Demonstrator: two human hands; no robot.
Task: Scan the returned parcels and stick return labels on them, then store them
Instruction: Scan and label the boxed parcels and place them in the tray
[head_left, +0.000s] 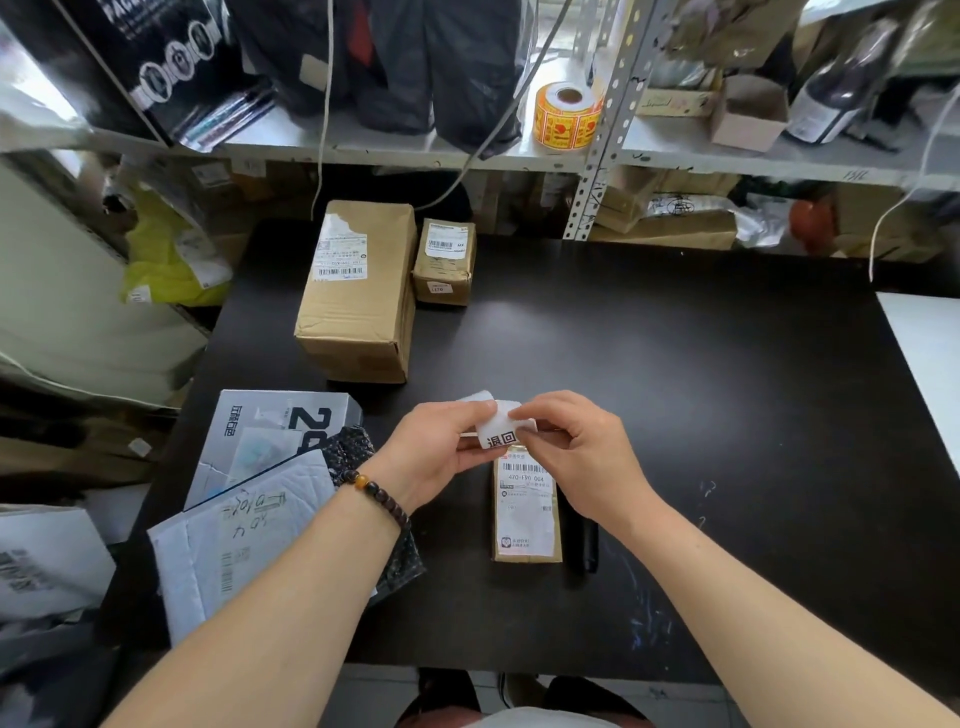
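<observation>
Both hands meet over the black table (675, 389). My left hand (436, 447) and my right hand (576, 447) pinch a white return label (496, 431) with black characters, its backing curled up at the top. Directly below the label lies a small brown parcel (527, 509) with a white shipping label, flat on the table. A black handheld device (584, 540), partly hidden by my right wrist, lies along the parcel's right side. A large brown box (358, 301) and a small brown box (445, 262) stand at the table's far left.
Grey and white mailer bags (244, 540) and a grey printed box (270, 431) are piled at the left edge. A roll of orange stickers (566, 117) sits on the metal shelf (415, 150) behind the table. More parcels fill the shelves.
</observation>
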